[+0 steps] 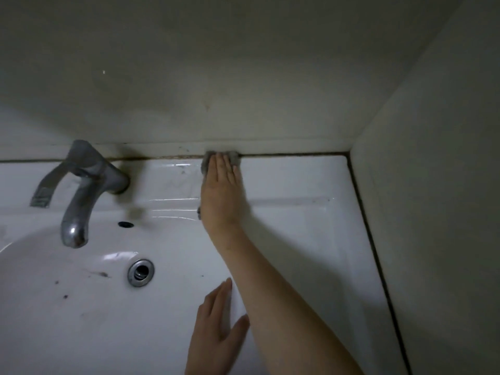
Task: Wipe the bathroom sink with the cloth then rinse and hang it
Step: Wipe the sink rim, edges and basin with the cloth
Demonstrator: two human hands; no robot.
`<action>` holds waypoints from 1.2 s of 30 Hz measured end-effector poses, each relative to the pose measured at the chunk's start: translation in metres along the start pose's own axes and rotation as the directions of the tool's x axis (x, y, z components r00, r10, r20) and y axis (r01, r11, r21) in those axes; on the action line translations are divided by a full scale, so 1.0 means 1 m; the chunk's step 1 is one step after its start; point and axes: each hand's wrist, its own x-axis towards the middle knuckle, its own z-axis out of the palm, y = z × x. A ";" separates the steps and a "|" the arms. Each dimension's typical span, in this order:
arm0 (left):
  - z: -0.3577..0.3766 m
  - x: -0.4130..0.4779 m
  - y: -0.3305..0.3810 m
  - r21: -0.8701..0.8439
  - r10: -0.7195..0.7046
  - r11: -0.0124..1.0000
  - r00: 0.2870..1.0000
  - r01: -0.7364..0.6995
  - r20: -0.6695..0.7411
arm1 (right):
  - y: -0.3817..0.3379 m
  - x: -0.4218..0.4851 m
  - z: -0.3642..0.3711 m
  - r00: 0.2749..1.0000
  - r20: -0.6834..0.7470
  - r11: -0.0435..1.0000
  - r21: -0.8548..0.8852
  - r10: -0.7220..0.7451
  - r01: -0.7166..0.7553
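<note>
Going off the faucet [81, 190]: down-right of it the left hand [216, 328] rests flat and relaxed on the sink [297, 239]. Right of the faucet, the right hand [221, 193] presses the cloth [234, 158] straight-fingered into the back seam. It's only pinned there, so it could probably bunch up and miss grime.

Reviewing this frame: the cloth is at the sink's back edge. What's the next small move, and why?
Probably slide the right hand, which presses the cloth flat, rightward along the dark seam toward the corner. The sink ledge left of it shows wet streaks, while the stretch to the right looks dry with dark specks. The left hand is open, holding nothing.
</note>
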 end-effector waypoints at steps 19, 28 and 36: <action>-0.002 -0.002 0.002 0.052 0.000 0.999 1.000 0.001 -0.016 | 0.127 -0.006 -0.088 1.000 -0.004 0.996 -0.088 0.025 -0.025; -0.004 0.002 0.001 0.079 0.001 0.997 1.000 -0.002 0.011 | -0.057 0.019 0.031 0.797 0.403 0.867 -0.017 -0.450 0.498; -0.006 0.001 0.001 0.075 -0.013 0.997 0.999 0.010 0.030 | -0.054 0.015 0.029 0.641 0.483 0.738 0.015 -0.596 0.675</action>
